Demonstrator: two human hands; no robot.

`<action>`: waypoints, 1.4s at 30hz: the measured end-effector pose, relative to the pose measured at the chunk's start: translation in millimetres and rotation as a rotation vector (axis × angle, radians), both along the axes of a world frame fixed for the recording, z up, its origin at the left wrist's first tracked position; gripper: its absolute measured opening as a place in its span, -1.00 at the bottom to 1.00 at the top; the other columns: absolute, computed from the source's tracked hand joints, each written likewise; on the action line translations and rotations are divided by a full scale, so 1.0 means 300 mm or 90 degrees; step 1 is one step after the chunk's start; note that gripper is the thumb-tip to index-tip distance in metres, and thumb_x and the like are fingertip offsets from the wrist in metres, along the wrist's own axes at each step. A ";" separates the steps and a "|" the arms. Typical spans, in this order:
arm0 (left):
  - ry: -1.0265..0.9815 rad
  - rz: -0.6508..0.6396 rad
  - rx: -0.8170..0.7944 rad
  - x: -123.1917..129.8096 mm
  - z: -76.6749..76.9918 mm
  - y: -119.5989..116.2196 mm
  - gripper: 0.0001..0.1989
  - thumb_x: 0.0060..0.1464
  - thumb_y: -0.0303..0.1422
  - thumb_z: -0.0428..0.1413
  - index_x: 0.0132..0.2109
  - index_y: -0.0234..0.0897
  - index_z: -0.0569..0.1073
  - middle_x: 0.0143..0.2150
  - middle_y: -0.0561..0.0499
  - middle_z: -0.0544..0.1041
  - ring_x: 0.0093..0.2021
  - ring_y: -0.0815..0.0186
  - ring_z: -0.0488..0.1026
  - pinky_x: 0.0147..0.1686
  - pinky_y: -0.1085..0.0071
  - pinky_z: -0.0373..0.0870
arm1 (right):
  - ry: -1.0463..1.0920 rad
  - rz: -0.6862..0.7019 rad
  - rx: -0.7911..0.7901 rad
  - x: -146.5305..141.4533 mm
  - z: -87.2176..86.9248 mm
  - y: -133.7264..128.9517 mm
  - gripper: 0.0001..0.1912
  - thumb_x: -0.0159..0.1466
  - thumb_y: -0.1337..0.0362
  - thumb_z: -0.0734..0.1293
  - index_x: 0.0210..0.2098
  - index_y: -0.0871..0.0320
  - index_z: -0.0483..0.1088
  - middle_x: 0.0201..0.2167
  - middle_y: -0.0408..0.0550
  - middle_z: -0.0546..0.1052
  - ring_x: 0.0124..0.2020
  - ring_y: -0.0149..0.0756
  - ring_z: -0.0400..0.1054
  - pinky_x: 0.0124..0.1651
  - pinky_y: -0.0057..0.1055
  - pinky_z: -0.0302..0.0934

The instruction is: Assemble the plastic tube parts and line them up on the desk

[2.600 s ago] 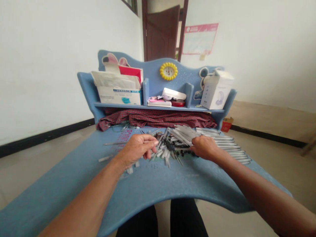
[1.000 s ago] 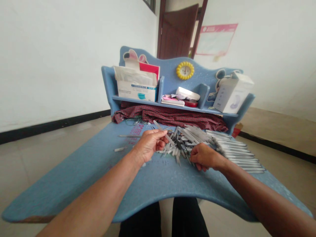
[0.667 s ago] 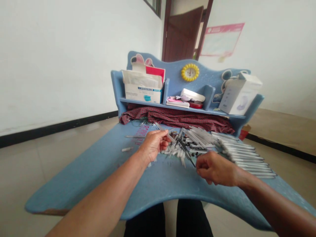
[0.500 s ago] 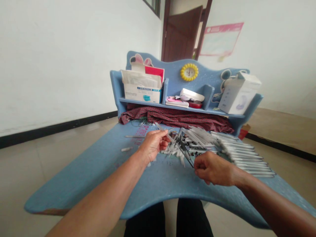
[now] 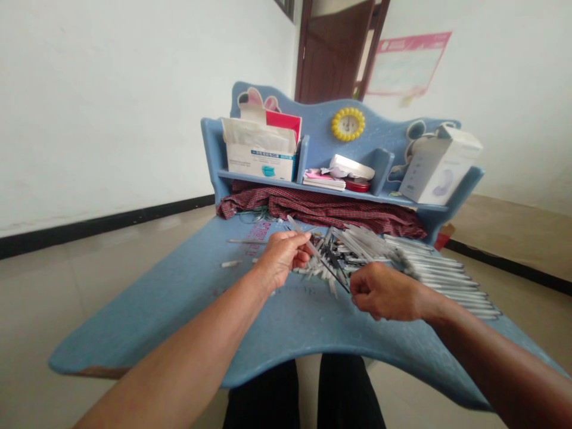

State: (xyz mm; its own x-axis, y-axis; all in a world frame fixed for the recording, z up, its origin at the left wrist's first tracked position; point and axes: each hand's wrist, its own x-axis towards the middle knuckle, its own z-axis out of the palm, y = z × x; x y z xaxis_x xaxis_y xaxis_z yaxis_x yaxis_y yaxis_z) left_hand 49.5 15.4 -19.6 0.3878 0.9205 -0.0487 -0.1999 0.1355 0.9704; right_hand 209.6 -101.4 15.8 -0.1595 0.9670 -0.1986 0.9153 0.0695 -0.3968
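My left hand (image 5: 286, 255) is closed in a pinch around a clear pen barrel (image 5: 314, 250), which slants down to the right. From the barrel's lower end a thin dark pen refill (image 5: 336, 279) runs to my right hand (image 5: 385, 292), whose fingers are curled shut on its other end. How deep the refill sits in the barrel I cannot tell. Just beyond both hands lies a jumbled pile of small white and dark pen parts (image 5: 328, 271). Loose clear barrels (image 5: 364, 243) lie behind it, and a row of pens (image 5: 451, 283) extends to the right.
The blue desk (image 5: 179, 322) curves inward before my legs. A bunched checked cloth (image 5: 339, 213) lies under the shelf, which bears a mask box (image 5: 259, 164), papers (image 5: 324, 180) and a white carton (image 5: 440, 167). A small white piece (image 5: 231, 263) and a thin stick (image 5: 246, 241) lie left.
The view has shifted slightly. My right hand is a little nearer the left, and less of the refill shows between them. Both grips look the same.
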 end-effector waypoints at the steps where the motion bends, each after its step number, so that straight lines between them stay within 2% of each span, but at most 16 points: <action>1: 0.000 0.009 0.005 -0.001 0.003 0.000 -0.84 -0.06 -0.40 0.13 -0.51 -0.38 0.36 -0.66 0.05 0.40 -0.75 0.49 0.26 -0.76 0.61 0.20 | 0.000 -0.001 0.002 0.000 0.005 0.003 -0.86 0.00 0.45 0.18 -0.62 0.21 0.33 -0.75 -0.20 0.38 -0.70 -0.54 0.19 -0.63 -0.60 -0.09; 7: -0.009 0.065 0.030 -0.001 0.014 -0.012 -0.82 -0.06 -0.41 0.15 -0.53 -0.38 0.35 -0.65 0.03 0.41 -0.76 0.50 0.26 -0.78 0.61 0.18 | -0.001 -0.018 0.022 -0.001 0.040 0.017 -0.86 0.01 0.45 0.19 -0.62 0.22 0.33 -0.75 -0.20 0.37 -0.69 -0.54 0.18 -0.62 -0.59 -0.09; 10: -0.023 0.029 0.003 0.003 0.013 -0.019 -0.84 -0.08 -0.41 0.18 -0.52 -0.40 0.38 -0.64 0.02 0.43 -0.76 0.50 0.27 -0.77 0.60 0.21 | -0.001 -0.043 0.075 -0.006 0.042 0.029 -0.85 0.03 0.43 0.20 -0.62 0.21 0.34 -0.73 -0.19 0.37 -0.67 -0.53 0.19 -0.61 -0.58 -0.07; 13: -0.051 -0.030 -0.040 0.004 0.011 -0.018 -0.88 -0.05 -0.44 0.16 -0.48 -0.42 0.42 -0.59 -0.03 0.48 -0.73 0.48 0.31 -0.74 0.59 0.25 | 0.020 -0.074 0.189 -0.019 0.025 0.057 -0.83 0.08 0.35 0.22 -0.60 0.21 0.35 -0.72 -0.18 0.36 -0.67 -0.53 0.16 -0.60 -0.57 -0.06; 17: -0.100 -0.065 -0.093 0.002 0.014 -0.010 -0.89 -0.02 -0.48 0.13 -0.46 -0.44 0.45 -0.58 -0.05 0.50 -0.70 0.47 0.35 -0.72 0.60 0.28 | 0.156 -0.100 0.311 -0.047 -0.011 0.122 -0.82 0.13 0.22 0.25 -0.52 0.20 0.33 -0.66 -0.17 0.38 -0.65 -0.51 0.19 -0.60 -0.58 0.00; 21: -0.164 -0.071 -0.145 -0.004 0.022 -0.001 -0.85 0.04 -0.48 0.09 -0.46 -0.45 0.45 -0.60 -0.04 0.50 -0.71 0.49 0.35 -0.72 0.60 0.30 | 0.358 -0.094 0.331 -0.061 -0.021 0.156 -0.79 0.17 0.15 0.23 -0.38 0.20 0.30 -0.55 -0.13 0.43 -0.57 -0.45 0.30 -0.51 -0.55 0.18; 23: -0.205 -0.061 -0.167 -0.010 0.031 0.003 -0.82 0.07 -0.49 0.06 -0.47 -0.45 0.44 -0.61 -0.03 0.50 -0.71 0.50 0.35 -0.71 0.60 0.31 | 0.371 -0.088 0.340 -0.051 -0.017 0.148 -0.77 0.19 0.14 0.20 -0.34 0.20 0.30 -0.52 -0.12 0.44 -0.53 -0.44 0.32 -0.47 -0.53 0.21; 25: -0.254 -0.038 -0.179 -0.018 0.043 0.008 -0.77 0.11 -0.49 0.03 -0.50 -0.45 0.42 -0.62 -0.03 0.49 -0.72 0.51 0.34 -0.70 0.60 0.32 | 0.291 -0.059 0.331 -0.030 -0.015 0.129 -0.78 0.21 0.18 0.18 -0.36 0.21 0.34 -0.54 -0.13 0.43 -0.53 -0.44 0.31 -0.46 -0.55 0.18; 27: -0.301 -0.015 -0.179 -0.026 0.055 0.012 -0.72 0.14 -0.48 -0.01 -0.52 -0.45 0.40 -0.62 -0.04 0.49 -0.72 0.51 0.34 -0.70 0.60 0.32 | 0.148 0.013 0.291 -0.008 -0.022 0.109 -0.81 0.21 0.26 0.18 -0.34 0.18 0.40 -0.53 -0.14 0.45 -0.52 -0.44 0.31 -0.43 -0.54 0.15; 30: -0.334 -0.003 -0.173 -0.032 0.064 0.015 -0.68 0.17 -0.47 -0.05 -0.52 -0.46 0.40 -0.62 -0.06 0.49 -0.72 0.51 0.34 -0.70 0.61 0.32 | -0.084 0.122 0.218 0.015 -0.043 0.093 -0.75 0.19 0.35 0.19 -0.20 0.08 0.45 -0.45 -0.11 0.52 -0.41 -0.36 0.37 -0.32 -0.48 0.13; 33: -0.325 -0.009 -0.173 -0.030 0.063 0.014 -0.67 0.17 -0.47 -0.06 -0.51 -0.47 0.42 -0.61 -0.07 0.49 -0.72 0.50 0.33 -0.70 0.60 0.32 | -0.235 0.131 0.187 0.031 -0.057 0.094 -0.68 0.21 0.34 0.18 -0.09 0.01 0.43 -0.40 -0.04 0.55 -0.36 -0.26 0.41 -0.31 -0.42 0.11; 37: -0.312 -0.014 -0.165 -0.027 0.060 0.012 -0.68 0.17 -0.46 -0.06 -0.50 -0.47 0.42 -0.61 -0.06 0.48 -0.72 0.50 0.33 -0.70 0.59 0.33 | -0.330 0.080 0.187 0.075 -0.055 0.105 -0.70 0.22 0.34 0.15 -0.16 0.04 0.45 -0.42 0.01 0.55 -0.36 -0.20 0.42 -0.35 -0.40 0.08; 42: -0.283 -0.021 -0.168 -0.026 0.063 0.008 -0.70 0.16 -0.47 -0.05 -0.49 -0.48 0.43 -0.61 -0.06 0.48 -0.72 0.51 0.33 -0.69 0.60 0.32 | -0.325 0.090 0.189 0.133 -0.063 0.111 -0.71 0.22 0.31 0.17 -0.13 0.02 0.44 -0.40 -0.01 0.55 -0.33 -0.21 0.43 -0.32 -0.40 0.09</action>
State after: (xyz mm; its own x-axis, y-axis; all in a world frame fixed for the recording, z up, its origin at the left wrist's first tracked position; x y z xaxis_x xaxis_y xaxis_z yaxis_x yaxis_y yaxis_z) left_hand 41.8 17.7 -0.8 0.4528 0.8859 -0.1005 -0.5770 0.3771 0.7245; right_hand 249.5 -68.0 -3.1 -0.2454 0.9694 -0.0094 0.9588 0.2442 0.1450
